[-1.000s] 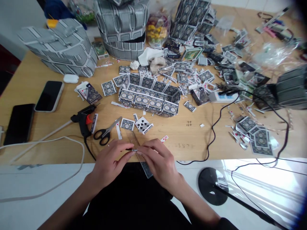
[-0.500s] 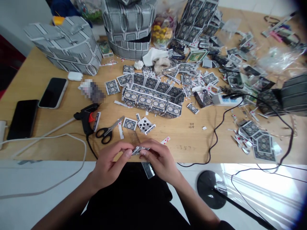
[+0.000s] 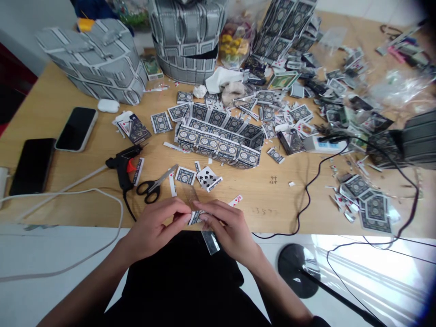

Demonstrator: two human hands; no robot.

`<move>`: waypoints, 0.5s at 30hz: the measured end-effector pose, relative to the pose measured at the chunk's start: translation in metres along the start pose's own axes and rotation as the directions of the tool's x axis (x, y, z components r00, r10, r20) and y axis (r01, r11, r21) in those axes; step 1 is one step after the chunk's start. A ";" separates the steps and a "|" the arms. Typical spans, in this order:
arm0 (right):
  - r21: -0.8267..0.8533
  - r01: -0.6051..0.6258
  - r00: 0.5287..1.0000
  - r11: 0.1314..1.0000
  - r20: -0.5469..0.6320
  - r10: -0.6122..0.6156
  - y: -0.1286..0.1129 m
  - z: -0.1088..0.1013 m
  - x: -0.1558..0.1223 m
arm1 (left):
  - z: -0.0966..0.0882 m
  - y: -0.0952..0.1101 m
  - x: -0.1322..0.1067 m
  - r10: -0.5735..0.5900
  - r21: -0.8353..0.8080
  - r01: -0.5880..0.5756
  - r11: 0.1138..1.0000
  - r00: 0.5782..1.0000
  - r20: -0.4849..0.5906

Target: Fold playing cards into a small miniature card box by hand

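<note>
Between my two hands, at the table's front edge, is a small patterned playing card. The thumb and fingers of my left hand pinch its left end. My right hand grips its right end, fingers over the top and thumb below. A clear ruler lies under the hands and sticks out past the edge; the hands cover its middle. Just beyond are black-handled scissors, a card with its back up and a spade card. A red-pip card pokes out beside my right hand.
An open box made of cards stands mid-table. At the left are a glue gun and two phones. Woven card bags stand at the back. Card scraps spread rightward around a power strip, with its black cable trailing forward.
The card between my hands has tilted so that more of its patterned back shows, and it sits slightly lower. My fingers have shifted a little; the view has moved slightly.
</note>
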State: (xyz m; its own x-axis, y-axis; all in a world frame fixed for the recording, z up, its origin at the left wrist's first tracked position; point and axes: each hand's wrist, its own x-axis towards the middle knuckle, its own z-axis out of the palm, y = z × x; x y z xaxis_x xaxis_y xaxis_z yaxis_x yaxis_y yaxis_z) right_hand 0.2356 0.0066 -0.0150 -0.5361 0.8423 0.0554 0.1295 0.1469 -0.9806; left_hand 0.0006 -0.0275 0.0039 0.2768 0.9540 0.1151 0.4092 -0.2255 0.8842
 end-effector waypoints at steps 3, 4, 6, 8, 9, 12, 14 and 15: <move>-0.043 0.008 1.000 0.999 0.018 -0.007 -0.001 0.000 -0.001 | -0.001 -0.001 0.001 -0.015 0.033 0.014 0.999 0.999 0.029; -0.055 0.007 1.000 0.998 0.022 -0.006 -0.002 0.000 -0.001 | -0.001 -0.001 0.001 -0.018 0.052 0.017 0.998 0.999 0.036; -0.076 -0.003 0.999 0.997 0.033 0.006 -0.004 0.000 0.000 | 0.001 0.000 0.002 -0.013 0.095 0.009 0.995 0.999 0.047; -0.091 -0.020 0.999 0.996 0.038 0.023 -0.006 0.001 0.001 | 0.003 0.000 0.003 0.001 0.130 -0.008 0.991 0.999 0.052; -0.094 -0.029 0.999 0.995 0.037 0.033 -0.008 0.001 0.001 | 0.005 -0.001 0.004 0.005 0.139 -0.013 0.990 0.998 0.058; -0.087 -0.073 0.997 0.994 0.031 0.076 -0.010 0.002 0.002 | 0.007 -0.004 0.005 -0.006 0.124 -0.005 0.992 0.996 0.093; -0.073 -0.104 0.994 0.992 0.036 0.107 -0.009 0.003 0.001 | 0.006 -0.006 0.004 -0.035 0.093 0.023 0.995 0.990 0.134; -0.061 -0.118 0.992 0.991 0.037 0.120 -0.008 0.003 0.000 | 0.005 -0.008 0.004 -0.049 0.080 0.037 0.996 0.986 0.159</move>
State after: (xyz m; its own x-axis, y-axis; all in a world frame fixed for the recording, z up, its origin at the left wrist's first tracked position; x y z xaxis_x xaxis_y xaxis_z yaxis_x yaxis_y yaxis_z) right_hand 0.2318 0.0041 -0.0073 -0.5469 0.8343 -0.0699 0.2422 0.0778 -0.9671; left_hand 0.0025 -0.0231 -0.0044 0.3909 0.9204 -0.0019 0.4875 -0.2053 0.8486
